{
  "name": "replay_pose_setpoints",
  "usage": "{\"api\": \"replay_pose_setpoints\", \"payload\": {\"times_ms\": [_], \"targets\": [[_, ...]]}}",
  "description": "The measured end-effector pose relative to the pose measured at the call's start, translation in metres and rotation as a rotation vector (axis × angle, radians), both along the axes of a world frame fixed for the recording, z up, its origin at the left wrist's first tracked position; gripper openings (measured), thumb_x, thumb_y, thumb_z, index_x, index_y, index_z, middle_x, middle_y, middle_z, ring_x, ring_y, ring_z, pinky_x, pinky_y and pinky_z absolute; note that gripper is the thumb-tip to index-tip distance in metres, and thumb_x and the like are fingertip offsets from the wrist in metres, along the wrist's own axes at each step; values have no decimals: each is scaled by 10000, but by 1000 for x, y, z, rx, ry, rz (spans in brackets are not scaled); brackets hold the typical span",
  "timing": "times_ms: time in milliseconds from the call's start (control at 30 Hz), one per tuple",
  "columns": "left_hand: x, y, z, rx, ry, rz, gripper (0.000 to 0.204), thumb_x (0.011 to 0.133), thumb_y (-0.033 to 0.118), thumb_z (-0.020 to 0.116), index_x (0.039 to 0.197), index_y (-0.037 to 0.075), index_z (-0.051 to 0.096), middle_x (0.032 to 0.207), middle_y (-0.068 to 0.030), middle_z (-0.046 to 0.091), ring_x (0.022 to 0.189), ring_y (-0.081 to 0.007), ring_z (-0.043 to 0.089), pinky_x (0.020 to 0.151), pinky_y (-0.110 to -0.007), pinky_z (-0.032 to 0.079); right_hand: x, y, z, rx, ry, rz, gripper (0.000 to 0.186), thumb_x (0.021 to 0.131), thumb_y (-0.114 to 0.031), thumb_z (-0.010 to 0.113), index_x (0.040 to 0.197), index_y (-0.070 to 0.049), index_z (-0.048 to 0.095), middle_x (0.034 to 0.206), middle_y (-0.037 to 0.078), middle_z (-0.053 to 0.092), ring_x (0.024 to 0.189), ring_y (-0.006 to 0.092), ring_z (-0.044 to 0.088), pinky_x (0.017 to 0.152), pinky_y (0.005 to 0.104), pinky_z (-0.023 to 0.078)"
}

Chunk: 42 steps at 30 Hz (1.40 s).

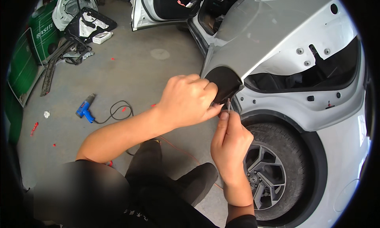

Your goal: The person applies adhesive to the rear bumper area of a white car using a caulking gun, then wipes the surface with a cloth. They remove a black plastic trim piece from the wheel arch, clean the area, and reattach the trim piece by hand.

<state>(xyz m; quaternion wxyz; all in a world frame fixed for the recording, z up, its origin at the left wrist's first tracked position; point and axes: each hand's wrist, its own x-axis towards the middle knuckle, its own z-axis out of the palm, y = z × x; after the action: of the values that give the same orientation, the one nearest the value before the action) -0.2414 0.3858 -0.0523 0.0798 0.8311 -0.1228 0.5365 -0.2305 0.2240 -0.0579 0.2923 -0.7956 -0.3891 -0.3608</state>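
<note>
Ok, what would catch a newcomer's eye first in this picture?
Mid-frame, the left hand presses a dark panel piece at the edge of the silver car body, while the right hand holds a thin tool up to it. Below right sits the wheel; on the concrete floor at left lies a blue power tool.

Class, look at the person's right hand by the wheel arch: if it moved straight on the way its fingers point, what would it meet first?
Most likely the black panel piece at the fender edge, just above the right hand and its thin tool; depth is uncertain.
</note>
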Motion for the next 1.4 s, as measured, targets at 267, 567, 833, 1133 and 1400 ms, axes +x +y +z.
{"api": "replay_pose_setpoints", "payload": {"times_ms": [267,567,833,1133,1400], "targets": [[5,9,14,-24,-65,-259,343,602,228,784,688,43,508,658,-76,511,568,-266,520,467,-368,411,-5,6,2,35,46,-42,82,912,-53,568,893,23,590,548,154,545,446,328,563,416,395,425],[10,14,14,-226,96,-524,266,641,110,718,687,30,468,659,-86,497,574,-276,517,502,-360,393,2,-1,12,31,20,62,111,922,-65,553,930,30,609,573,147,545,480,326,567,449,384,435],[6,10,9,-347,115,-529,355,680,70,740,952,-2,524,946,-117,561,754,-241,603,643,-330,512,-1,-1,15,44,174,17,180,958,-124,537,862,7,615,585,153,537,487,343,544,463,400,419],[16,-4,-14,-534,-96,-630,389,726,89,742,1066,9,570,1057,-135,591,937,-313,584,777,-375,495,-9,3,19,89,192,14,268,955,-109,529,707,-6,530,597,174,504,480,367,487,446,424,369],[19,-11,-13,-507,-239,-640,385,698,-15,735,1061,10,611,1039,-130,610,911,-289,598,754,-362,505,-21,15,14,201,264,-41,355,977,-118,506,648,11,541,482,89,489,418,187,468,423,328,352]]}}
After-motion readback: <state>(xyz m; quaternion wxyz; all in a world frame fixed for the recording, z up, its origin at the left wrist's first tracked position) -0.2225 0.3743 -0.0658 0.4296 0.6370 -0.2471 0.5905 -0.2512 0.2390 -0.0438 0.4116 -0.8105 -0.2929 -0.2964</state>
